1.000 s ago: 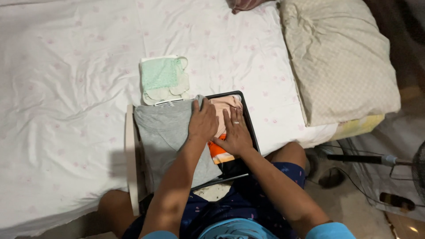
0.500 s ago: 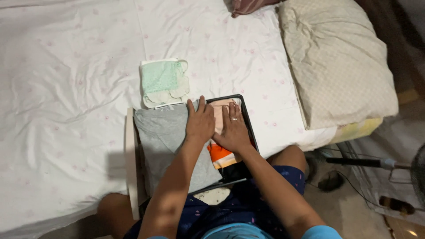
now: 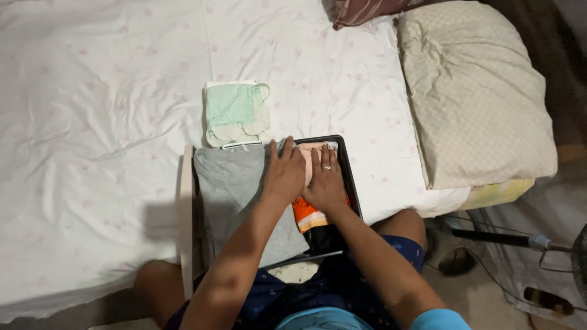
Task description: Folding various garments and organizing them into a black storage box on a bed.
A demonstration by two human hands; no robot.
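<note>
Now both hands lie flat, palms down, side by side inside the black tray (image 3: 350, 177) that sits at the edge of the bed (image 3: 98, 122). The left hand (image 3: 284, 174) presses open on the right part of the folded grey garment (image 3: 235, 189), fingers spread and gripping nothing. The right hand (image 3: 324, 181), a ring on one finger, lies open on the pale pink cloth (image 3: 306, 160), just above the orange garment (image 3: 309, 217); it clasps nothing either. Compared with a second ago, the two hands have drawn closer together, so that they almost touch, and they sit a little further up the stack, which suggests the pile is being flattened rather than picked up. The orange piece shows less than before, more of it covered by the right wrist. The folded green and cream cloths (image 3: 235, 113) stay put just beyond the tray on the sheet, and the beige pillow (image 3: 477, 98) lies well off to the right; the view has shifted slightly.
</note>
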